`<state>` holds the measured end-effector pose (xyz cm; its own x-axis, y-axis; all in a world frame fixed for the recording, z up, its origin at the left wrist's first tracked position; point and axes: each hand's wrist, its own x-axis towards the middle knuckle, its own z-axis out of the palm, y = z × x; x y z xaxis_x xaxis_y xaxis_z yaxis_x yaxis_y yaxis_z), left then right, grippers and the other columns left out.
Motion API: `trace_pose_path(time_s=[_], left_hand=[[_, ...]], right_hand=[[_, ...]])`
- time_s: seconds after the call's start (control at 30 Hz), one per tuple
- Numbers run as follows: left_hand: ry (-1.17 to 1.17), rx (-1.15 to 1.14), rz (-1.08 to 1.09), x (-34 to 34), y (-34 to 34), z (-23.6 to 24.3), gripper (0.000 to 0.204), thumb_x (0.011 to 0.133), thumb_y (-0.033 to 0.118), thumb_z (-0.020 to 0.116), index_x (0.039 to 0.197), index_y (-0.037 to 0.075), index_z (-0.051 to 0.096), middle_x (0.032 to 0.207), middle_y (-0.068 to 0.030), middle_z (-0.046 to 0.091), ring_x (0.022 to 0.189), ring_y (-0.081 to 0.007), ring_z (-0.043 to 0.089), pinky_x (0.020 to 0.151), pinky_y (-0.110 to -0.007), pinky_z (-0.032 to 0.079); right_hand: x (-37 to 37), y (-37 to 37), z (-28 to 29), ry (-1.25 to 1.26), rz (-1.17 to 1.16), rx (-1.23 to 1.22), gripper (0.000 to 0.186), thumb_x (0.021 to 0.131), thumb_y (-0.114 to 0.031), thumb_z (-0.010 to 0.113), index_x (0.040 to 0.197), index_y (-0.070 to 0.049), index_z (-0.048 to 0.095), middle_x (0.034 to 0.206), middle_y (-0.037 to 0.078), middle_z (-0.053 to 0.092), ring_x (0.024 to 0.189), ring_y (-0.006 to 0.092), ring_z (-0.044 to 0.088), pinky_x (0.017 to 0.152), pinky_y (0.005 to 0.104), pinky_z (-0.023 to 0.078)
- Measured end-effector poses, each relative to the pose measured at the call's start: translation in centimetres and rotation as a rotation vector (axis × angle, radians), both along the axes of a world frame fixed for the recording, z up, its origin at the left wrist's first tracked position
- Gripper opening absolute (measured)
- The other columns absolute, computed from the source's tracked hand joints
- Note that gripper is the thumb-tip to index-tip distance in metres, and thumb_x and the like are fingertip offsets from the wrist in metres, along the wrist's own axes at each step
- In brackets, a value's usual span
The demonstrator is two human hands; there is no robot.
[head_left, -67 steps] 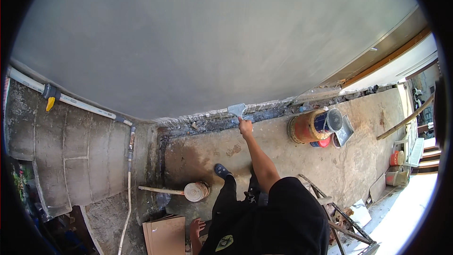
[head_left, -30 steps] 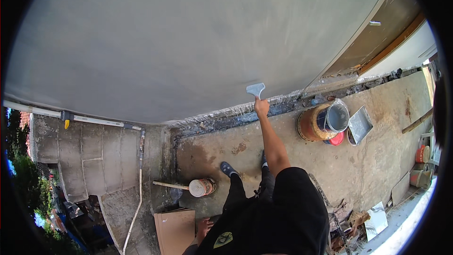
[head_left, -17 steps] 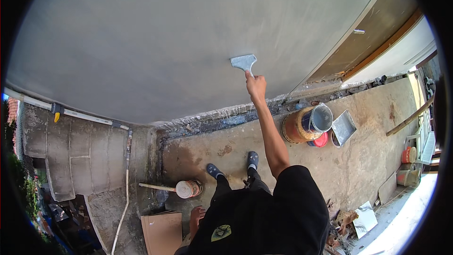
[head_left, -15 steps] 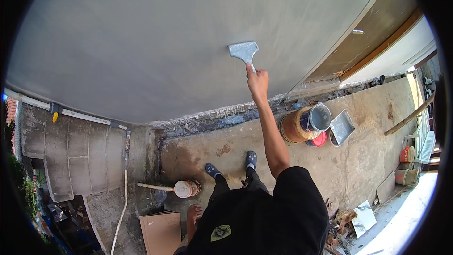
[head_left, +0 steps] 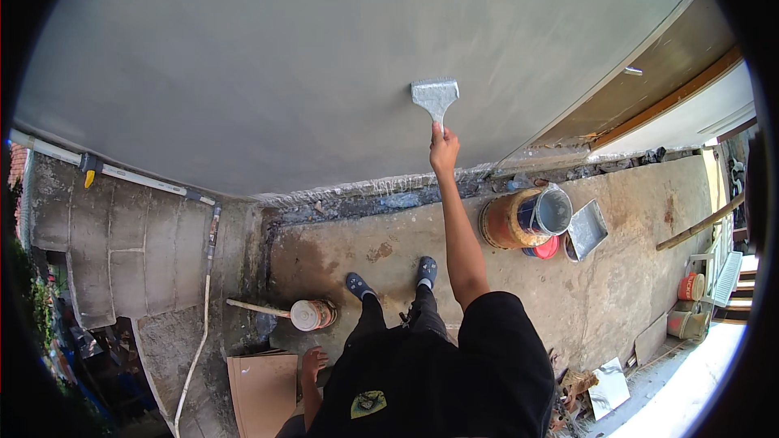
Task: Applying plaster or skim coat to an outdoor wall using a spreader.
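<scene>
My right hand [head_left: 444, 150] is closed round the handle of a wide, flat paintbrush [head_left: 435, 97] coated in pale grey. Its broad end is up against the smooth grey wall [head_left: 268, 57], with the handle pointing down toward me. My right arm is stretched out ahead. Low by my left side, my left hand [head_left: 312, 362] hangs with its fingers apart and nothing in it, near a sheet of brown cardboard [head_left: 264, 393].
Right of my feet stand a large rusty drum [head_left: 497, 221], a paint bucket [head_left: 550, 211], a red tub [head_left: 545, 249] and a paint tray [head_left: 587, 230]. To the left are a pale-lidded bucket [head_left: 312, 315], a stick [head_left: 258, 308] and a white pipe [head_left: 146, 180].
My right hand and the paintbrush have shifted slightly right and down in the picture, and the brush's tilt has changed. My left hand still hangs low, its fingers more spread.
</scene>
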<state>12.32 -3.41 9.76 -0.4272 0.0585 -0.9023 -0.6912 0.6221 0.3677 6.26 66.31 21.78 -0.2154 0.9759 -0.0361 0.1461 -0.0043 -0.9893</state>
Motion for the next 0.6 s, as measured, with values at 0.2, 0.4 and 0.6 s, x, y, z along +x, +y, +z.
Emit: trace_pose_path(time_s=[0.2, 0.4, 0.6], left_hand=[[-0.025, 0.012, 0.101, 3.0, -1.0, 0.9, 0.033, 0.089, 0.031, 0.046, 0.109, 0.006, 0.053, 0.091, -0.0110, 0.062, 0.076, -0.0219, 0.061, 0.069, -0.035, 0.047], [-0.026, 0.374, 0.048, 5.8, -6.9, -5.7, 0.027, 0.088, 0.021, 0.047, 0.101, 0.001, 0.059, 0.083, -0.0082, 0.060, 0.069, -0.0137, 0.055, 0.058, -0.026, 0.044], [0.172, 0.200, -0.350, 2.4, -4.8, -4.4, 0.028, 0.087, 0.022, 0.046, 0.104, 0.003, 0.057, 0.087, -0.0082, 0.061, 0.073, -0.0165, 0.057, 0.067, -0.030, 0.046]], right_hand=[[2.0, -1.3, -14.6, -0.698, -0.106, -0.107, 0.049, 0.079, -0.040, 0.061, 0.082, 0.008, 0.061, 0.075, 0.025, 0.062, 0.075, 0.0372, 0.062, 0.073, 0.0420, 0.045], [-3.8, -5.0, -4.5, -0.471, -0.045, -0.148, 0.048, 0.077, -0.036, 0.061, 0.085, 0.011, 0.060, 0.083, 0.031, 0.061, 0.084, 0.0427, 0.060, 0.077, 0.0429, 0.045], [-2.9, -6.6, 8.8, -0.189, -0.020, -0.012, 0.045, 0.081, -0.034, 0.059, 0.063, 0.007, 0.055, 0.054, 0.018, 0.054, 0.049, 0.0261, 0.049, 0.054, 0.0426, 0.040]])
